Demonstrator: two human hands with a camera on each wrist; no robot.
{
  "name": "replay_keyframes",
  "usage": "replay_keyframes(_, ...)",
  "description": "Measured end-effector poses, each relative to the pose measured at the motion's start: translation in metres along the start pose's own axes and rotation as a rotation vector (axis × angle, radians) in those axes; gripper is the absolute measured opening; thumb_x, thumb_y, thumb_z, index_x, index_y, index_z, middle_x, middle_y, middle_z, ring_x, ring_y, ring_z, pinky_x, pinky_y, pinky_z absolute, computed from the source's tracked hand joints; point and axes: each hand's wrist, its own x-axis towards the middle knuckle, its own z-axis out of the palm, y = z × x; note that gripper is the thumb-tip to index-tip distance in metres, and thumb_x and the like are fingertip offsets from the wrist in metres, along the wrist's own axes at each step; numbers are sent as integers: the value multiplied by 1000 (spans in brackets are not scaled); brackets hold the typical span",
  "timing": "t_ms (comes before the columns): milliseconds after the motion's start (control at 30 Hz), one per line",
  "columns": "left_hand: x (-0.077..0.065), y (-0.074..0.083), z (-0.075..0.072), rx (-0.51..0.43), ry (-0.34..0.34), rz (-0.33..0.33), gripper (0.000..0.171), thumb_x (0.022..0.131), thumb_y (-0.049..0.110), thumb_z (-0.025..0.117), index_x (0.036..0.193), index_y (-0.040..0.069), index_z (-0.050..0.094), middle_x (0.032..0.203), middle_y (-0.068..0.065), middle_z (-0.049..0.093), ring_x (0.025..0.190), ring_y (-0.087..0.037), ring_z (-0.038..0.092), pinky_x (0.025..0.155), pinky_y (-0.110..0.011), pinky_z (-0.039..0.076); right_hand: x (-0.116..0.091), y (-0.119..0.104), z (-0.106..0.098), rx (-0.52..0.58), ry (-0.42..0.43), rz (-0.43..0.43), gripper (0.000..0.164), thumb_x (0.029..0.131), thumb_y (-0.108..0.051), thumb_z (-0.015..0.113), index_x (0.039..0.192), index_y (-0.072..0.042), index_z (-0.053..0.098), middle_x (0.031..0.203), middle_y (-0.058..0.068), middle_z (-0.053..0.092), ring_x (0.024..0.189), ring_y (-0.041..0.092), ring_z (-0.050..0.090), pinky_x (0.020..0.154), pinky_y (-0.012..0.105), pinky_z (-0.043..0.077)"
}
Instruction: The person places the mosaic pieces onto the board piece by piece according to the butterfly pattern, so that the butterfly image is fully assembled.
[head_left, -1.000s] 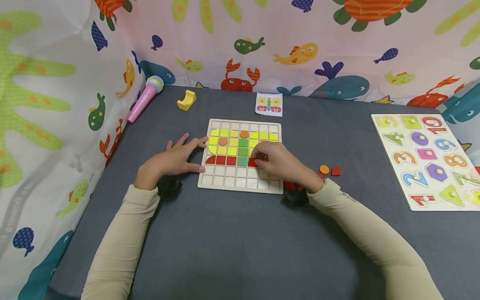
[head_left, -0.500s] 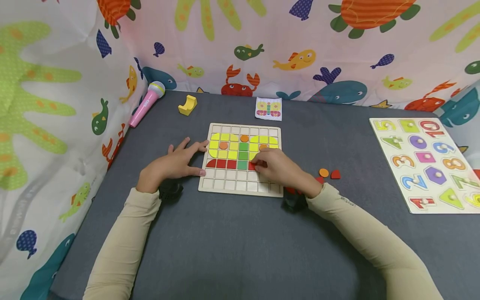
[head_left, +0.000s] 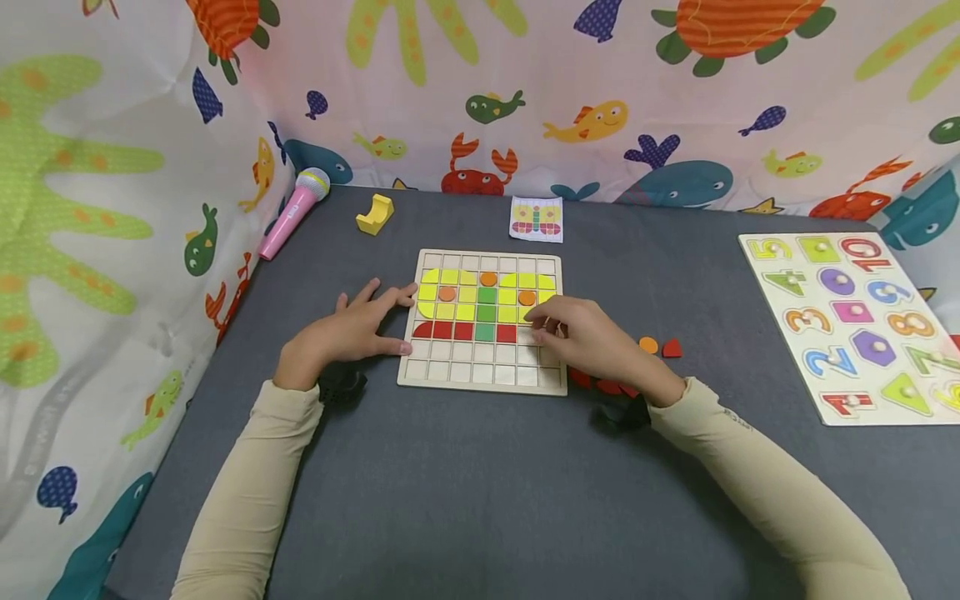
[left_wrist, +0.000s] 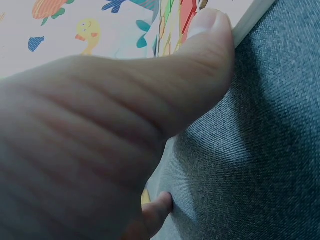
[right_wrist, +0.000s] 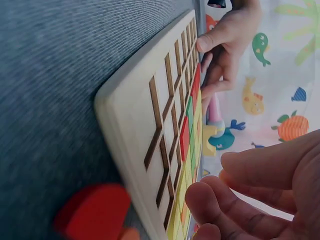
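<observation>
A wooden grid board (head_left: pixel 442 368) lies on the dark table, partly filled with yellow, red, green and orange pieces. My left hand (head_left: pixel 341 335) is spread at its left edge, thumb and fingertips touching the rim. Over the board's right side is my right hand (head_left: pixel 592 335), fingers loosely bent and nothing between thumb and fingertips in the right wrist view. Just left of those fingertips, a red square (head_left: pixel 506 334) sits in its cell beside the green column. Loose red pieces (head_left: pixel 580 377) lie by the board's right edge, partly hidden under the right hand and wrist.
An orange disc (head_left: pixel 647 344) and a red piece (head_left: pixel 672 348) lie right of the hand. Behind the board are a butterfly pattern card (head_left: pixel 536 219), a yellow block (head_left: pixel 374 214) and a pink toy microphone (head_left: pixel 292 215). A number puzzle (head_left: pixel 855 312) lies far right.
My right hand has let go of the red square and moved right, uncovering it and the orange disc on the right wing. My left hand has stayed at the board's edge.
</observation>
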Motion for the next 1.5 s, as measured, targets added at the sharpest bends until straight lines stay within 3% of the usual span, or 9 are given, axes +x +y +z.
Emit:
replay_keyframes(267, 0, 3, 0, 11, -1, 3, 71, 99, 38, 79, 156, 16, 42, 180, -2, 12, 162, -44, -9, 119, -75, -9, -23, 11, -16, -12, 33, 51, 22, 100, -3, 74, 121, -1, 75, 104, 5, 72, 83, 17, 60, 69, 33, 51)
replay_keyframes(533, 0, 2, 0, 10, -6, -1, 72, 100, 38, 78, 157, 17, 40, 180, -4, 12, 162, -44, -9, 120, -75, -9, -47, 26, -28, -12, 37, 90, 25, 100, -3, 75, 125, -3, 75, 114, 7, 73, 97, 20, 65, 80, 47, 56)
replay_keyframes(700, -1, 2, 0, 1, -4, 11, 73, 99, 40, 79, 157, 16, 41, 180, -4, 13, 162, -45, -9, 119, -76, -9, -63, 32, -34, -1, 13, 104, 31, 97, -4, 78, 128, -4, 74, 123, 9, 73, 111, 27, 66, 94, 55, 55)
replay_keyframes(933, -1, 4, -1, -6, -5, 10, 74, 98, 39, 80, 156, 15, 41, 179, -5, 14, 162, -46, -9, 119, -76, -8, -83, 39, -41, -52, -30, 117, 32, 95, -5, 82, 126, -5, 75, 124, 7, 71, 117, 28, 60, 97, 55, 51)
replay_keyframes(1300, -1, 2, -1, 11, -10, -3, 74, 100, 37, 79, 159, 16, 39, 179, -6, 13, 162, -45, -9, 119, -76, -8, -90, 46, -44, -112, -53, 61, 19, 92, 0, 82, 110, -6, 78, 115, 5, 67, 114, 29, 53, 96, 54, 44)
replay_keyframes(1500, 1, 1, -1, 11, -15, -5, 74, 99, 39, 79, 158, 16, 40, 180, -5, 12, 162, -45, -9, 119, -76, -8, -90, 49, -41, -113, -36, 38, 21, 90, 2, 84, 103, -10, 72, 108, 1, 65, 107, 25, 50, 91, 49, 42)
